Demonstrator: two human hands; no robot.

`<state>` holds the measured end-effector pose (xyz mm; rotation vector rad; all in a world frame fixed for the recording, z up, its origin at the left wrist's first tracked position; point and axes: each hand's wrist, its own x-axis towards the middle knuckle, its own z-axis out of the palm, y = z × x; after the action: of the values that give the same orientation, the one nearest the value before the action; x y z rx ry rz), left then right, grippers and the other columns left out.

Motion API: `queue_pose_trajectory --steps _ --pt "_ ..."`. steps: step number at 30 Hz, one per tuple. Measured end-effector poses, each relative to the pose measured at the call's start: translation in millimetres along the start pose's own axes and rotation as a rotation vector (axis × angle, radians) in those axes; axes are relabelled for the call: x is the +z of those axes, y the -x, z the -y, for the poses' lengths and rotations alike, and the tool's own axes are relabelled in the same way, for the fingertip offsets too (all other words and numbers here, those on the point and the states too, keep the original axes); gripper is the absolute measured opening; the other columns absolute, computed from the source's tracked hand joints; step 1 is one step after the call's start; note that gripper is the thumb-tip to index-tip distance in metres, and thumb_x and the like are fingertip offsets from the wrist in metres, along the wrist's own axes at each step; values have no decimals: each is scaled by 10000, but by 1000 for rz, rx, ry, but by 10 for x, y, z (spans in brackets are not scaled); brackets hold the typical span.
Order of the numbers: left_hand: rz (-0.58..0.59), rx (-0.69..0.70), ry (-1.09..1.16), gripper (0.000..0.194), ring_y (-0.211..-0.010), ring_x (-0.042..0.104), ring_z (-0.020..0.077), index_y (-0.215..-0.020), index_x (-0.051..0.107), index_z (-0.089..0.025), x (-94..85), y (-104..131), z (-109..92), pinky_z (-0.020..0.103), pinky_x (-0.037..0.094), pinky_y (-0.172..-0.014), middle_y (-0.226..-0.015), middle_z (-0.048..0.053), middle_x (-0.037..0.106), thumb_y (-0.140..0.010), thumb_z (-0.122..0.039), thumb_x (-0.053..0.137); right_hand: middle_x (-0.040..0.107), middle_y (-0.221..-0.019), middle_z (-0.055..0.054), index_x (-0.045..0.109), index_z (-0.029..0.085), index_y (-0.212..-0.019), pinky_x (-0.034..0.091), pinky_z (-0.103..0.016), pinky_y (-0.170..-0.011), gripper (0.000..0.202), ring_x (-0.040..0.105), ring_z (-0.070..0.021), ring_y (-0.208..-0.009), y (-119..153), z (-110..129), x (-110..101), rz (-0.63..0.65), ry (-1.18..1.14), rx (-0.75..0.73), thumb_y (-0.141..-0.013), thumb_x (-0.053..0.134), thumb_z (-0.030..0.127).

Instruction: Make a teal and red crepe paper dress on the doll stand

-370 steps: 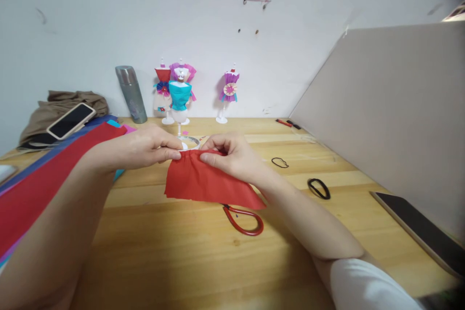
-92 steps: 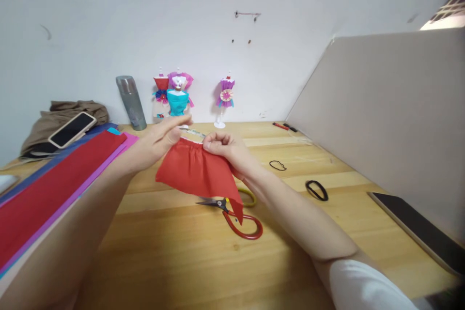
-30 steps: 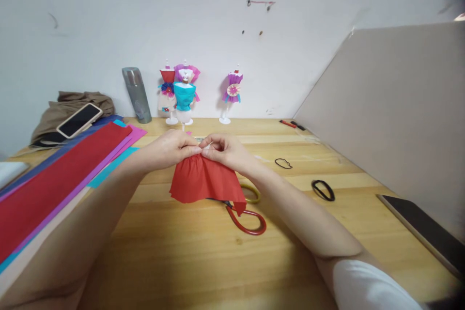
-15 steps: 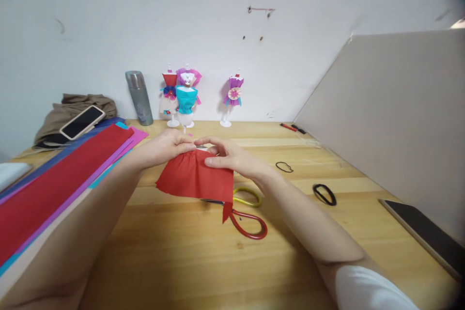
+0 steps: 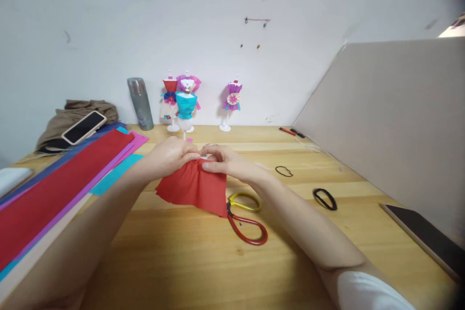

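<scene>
A piece of red crepe-like material (image 5: 198,188) hangs from both hands, gathered along its top edge. My left hand (image 5: 173,156) pinches the gathered top with thumb and fingers. Close beside it, my right hand (image 5: 224,161) grips the upper right part, its thumb lying on the front. Something small and pale shows between the fingertips, too hidden to make out. Scissors with one yellow and one red handle (image 5: 250,241) lie on the table just right of and below the red piece, which covers their blades.
Stacked coloured sheets (image 5: 69,193), a phone (image 5: 84,127) on brown cloth, and a flask (image 5: 140,103) are at left. Small dressed mannequins (image 5: 186,105) stand by the wall. Black bands (image 5: 325,199) and a dark tablet-like object (image 5: 423,237) lie at right.
Both hands have lowered slightly in view, and the right hand has moved a little left. The narrow red strip hanging over the scissors is no longer visible, exposing their pivot. The camera view has tilted up slightly.
</scene>
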<state>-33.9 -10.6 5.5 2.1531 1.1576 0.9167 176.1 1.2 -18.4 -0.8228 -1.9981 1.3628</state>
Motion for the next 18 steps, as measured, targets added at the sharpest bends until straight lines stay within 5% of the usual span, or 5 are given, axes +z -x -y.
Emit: queue_pose_trajectory --steps 5,10,14,16,18 --pt "-17 22 -101 284 -741 632 216 -723 742 -208 14 -16 -74 290 458 -704 -744 33 725 -858 -423 614 482 -599 52 614 189 -733 272 -248 -561 350 398 -100 -566 -8 -4 29 -73 -104 50 -714 742 515" --pt "-354 1 61 428 -1095 629 287 -1028 743 -206 17 -20 -151 361 475 -925 -1157 92 734 -921 -552 514 531 -597 40 609 194 -701 289 -258 -577 382 441 -115 -564 -30 27 21 -268 -193 28 -646 785 530" --pt "-573 -93 333 594 -1074 632 285 -1103 702 -185 -24 -30 -112 336 505 -826 -1168 133 712 -841 -704 582 571 -635 30 588 204 -678 339 -267 -605 370 484 -128 -588 -55 49 -17 -433 -272 -19 -634 791 510" --pt "-529 -192 469 640 -966 650 273 -1005 715 -162 -32 -37 -86 324 502 -759 -1017 134 727 -779 -753 621 568 -635 33 590 207 -681 347 -268 -614 356 480 -127 -595 -66 50 -40 -498 -280 -56 -638 785 502" --pt "-355 -264 606 642 -883 654 259 -926 723 -154 -18 -37 -82 320 496 -714 -928 125 727 -733 -763 664 568 -640 32 598 208 -689 353 -269 -620 338 480 -128 -607 -74 47 -61 -538 -280 -88 -647 773 494"
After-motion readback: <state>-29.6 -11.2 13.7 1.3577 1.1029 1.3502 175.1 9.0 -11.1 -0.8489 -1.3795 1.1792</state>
